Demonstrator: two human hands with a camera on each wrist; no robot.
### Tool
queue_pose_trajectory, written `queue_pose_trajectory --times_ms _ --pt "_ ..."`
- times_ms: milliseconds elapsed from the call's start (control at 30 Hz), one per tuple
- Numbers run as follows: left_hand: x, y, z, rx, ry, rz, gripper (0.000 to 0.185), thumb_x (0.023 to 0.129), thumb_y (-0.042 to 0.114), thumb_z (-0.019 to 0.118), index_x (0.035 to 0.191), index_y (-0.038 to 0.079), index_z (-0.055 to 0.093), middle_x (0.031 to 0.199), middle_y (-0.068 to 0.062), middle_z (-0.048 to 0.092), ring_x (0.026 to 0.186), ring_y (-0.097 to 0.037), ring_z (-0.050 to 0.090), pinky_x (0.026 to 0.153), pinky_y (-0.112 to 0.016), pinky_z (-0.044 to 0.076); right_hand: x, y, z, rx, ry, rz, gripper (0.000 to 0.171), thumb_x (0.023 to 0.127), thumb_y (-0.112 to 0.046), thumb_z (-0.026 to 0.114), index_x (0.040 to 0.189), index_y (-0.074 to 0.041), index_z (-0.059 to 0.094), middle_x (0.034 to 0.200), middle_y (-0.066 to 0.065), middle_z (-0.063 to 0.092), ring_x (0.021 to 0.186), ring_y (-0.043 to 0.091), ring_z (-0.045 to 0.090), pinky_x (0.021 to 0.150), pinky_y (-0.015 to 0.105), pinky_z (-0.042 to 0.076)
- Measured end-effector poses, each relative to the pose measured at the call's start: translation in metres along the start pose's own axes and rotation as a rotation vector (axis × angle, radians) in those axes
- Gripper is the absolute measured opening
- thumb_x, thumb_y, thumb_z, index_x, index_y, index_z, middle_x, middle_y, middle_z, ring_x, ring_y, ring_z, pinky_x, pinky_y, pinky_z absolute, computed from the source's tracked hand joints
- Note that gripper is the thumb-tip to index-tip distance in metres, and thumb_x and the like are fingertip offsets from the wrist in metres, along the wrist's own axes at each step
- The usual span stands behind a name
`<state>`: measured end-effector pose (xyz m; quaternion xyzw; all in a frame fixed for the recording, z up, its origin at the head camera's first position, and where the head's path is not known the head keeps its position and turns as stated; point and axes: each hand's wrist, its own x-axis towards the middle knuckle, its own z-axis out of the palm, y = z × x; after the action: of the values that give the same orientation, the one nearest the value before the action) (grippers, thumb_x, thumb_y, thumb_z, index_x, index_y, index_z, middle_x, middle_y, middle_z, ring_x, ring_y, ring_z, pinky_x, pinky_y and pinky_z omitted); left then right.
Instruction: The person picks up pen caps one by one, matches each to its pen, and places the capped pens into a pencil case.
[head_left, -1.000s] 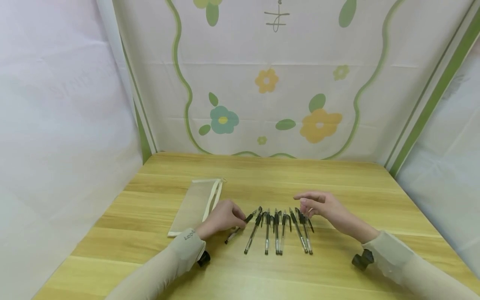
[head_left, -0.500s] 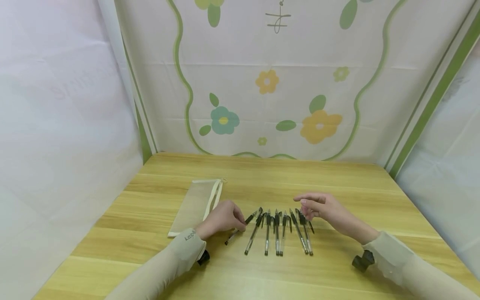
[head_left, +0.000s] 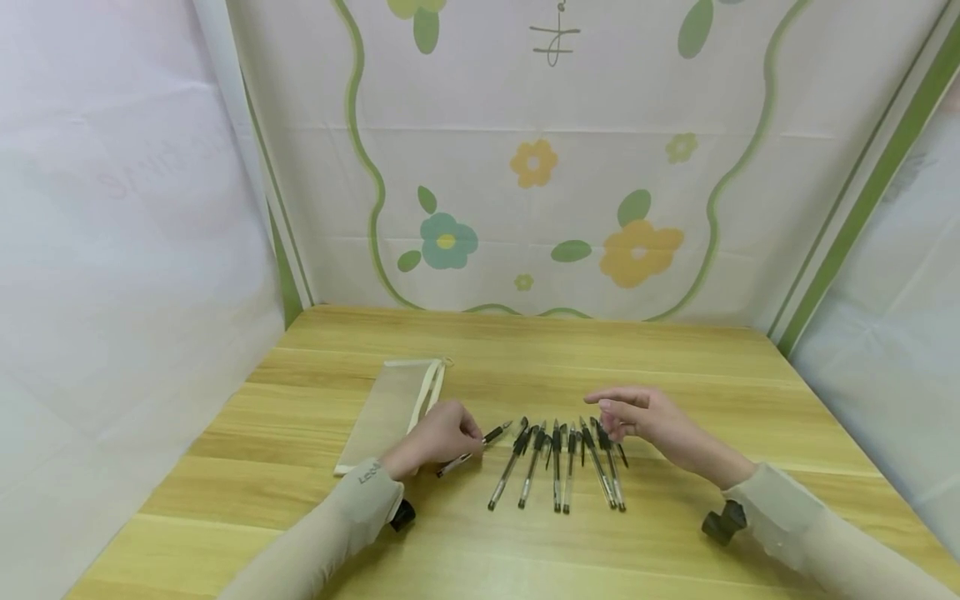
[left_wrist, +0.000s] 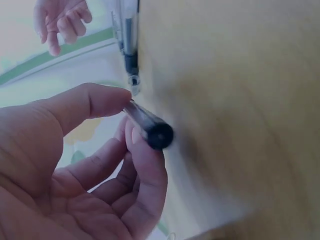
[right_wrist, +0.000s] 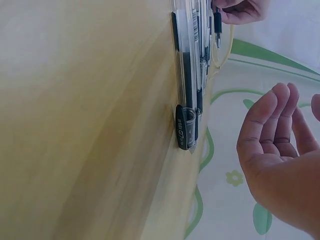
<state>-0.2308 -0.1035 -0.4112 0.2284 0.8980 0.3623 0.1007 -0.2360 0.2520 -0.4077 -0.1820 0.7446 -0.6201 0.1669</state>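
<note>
From the head camera, the left hand (head_left: 438, 436) pinches one pen (head_left: 475, 447) between thumb and fingers, holding it at a slant just left of a row of pens (head_left: 562, 462) lying side by side on the wooden worktop (head_left: 675, 358). A flat mesh pouch (head_left: 393, 408) lies just behind the left hand. The right hand (head_left: 637, 417) hovers over the right end of the row, its fingers loosely spread and holding nothing. A flowered cloth backdrop (head_left: 540, 167) hangs behind the worktop.

The left wrist camera shows the thumb and fingers (left_wrist: 145, 165) closed round the pen (left_wrist: 150, 127), whose dark end points at the lens; the worktop (left_wrist: 240, 100) is beside it, and the right hand (left_wrist: 60, 22) shows far off.

The right wrist camera shows the right hand (right_wrist: 277, 145) with fingers straight and close together, apart from the row of pens (right_wrist: 190, 75), with a capped end (right_wrist: 184, 127) nearest the lens. The left hand (right_wrist: 240, 10) shows at the far end.
</note>
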Motion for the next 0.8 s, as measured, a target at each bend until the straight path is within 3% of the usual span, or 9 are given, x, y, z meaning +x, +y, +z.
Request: queue_pose_trajectory --times_ms 133,367,567,667,800 --pt "-0.003 -0.002 -0.006 -0.057 0.003 0.004 0.007 0.087 0.007 0.07 0.087 0.005 0.076 0.077 0.004 0.068 0.063 -0.009 0.059 0.066 -0.029 0.052 0.003 -0.001 0.002 -0.036 0.005 0.013 0.046 0.097 -0.028 0.063 0.133 0.001 0.057 0.106 0.038 0.055 0.092 0.041 0.06 0.083 0.048 0.053" --pt "-0.009 -0.004 -0.014 -0.166 0.027 0.037 0.012 0.091 0.011 0.068 0.097 0.002 0.074 0.083 0.001 0.068 0.071 -0.015 0.061 0.067 -0.032 0.053 0.019 -0.009 0.009 -0.152 0.009 -0.033 0.041 0.095 -0.028 0.067 0.128 -0.004 0.062 0.103 0.033 0.06 0.089 0.045 0.059 0.08 0.052 0.052" --pt "-0.01 -0.011 -0.019 -0.367 0.021 0.027 0.024 0.094 0.016 0.068 0.109 -0.003 0.07 0.093 -0.017 0.069 0.08 -0.024 0.064 0.075 -0.043 0.055 0.031 -0.018 0.032 -0.13 0.108 0.014 0.041 0.089 -0.029 0.075 0.122 -0.006 0.066 0.115 0.016 0.065 0.103 0.047 0.056 0.085 0.055 0.05" --pt "-0.007 -0.014 -0.023 -0.479 -0.001 0.007 0.029 0.095 0.018 0.068 0.114 -0.005 0.067 0.099 -0.022 0.067 0.088 -0.033 0.064 0.08 -0.043 0.054 0.035 -0.021 0.049 -0.153 0.154 0.025 0.04 0.086 -0.029 0.078 0.118 -0.006 0.068 0.103 0.012 0.068 0.099 0.044 0.058 0.08 0.05 0.053" --pt "-0.004 -0.011 -0.032 -0.566 -0.011 0.004 0.032 0.096 0.02 0.066 0.118 -0.003 0.065 0.105 -0.018 0.067 0.1 -0.037 0.062 0.086 -0.039 0.053 0.036 -0.028 0.066 -0.178 0.226 0.029 0.04 0.086 -0.024 0.079 0.118 -0.002 0.067 0.094 0.011 0.067 0.089 0.038 0.06 0.07 0.04 0.054"
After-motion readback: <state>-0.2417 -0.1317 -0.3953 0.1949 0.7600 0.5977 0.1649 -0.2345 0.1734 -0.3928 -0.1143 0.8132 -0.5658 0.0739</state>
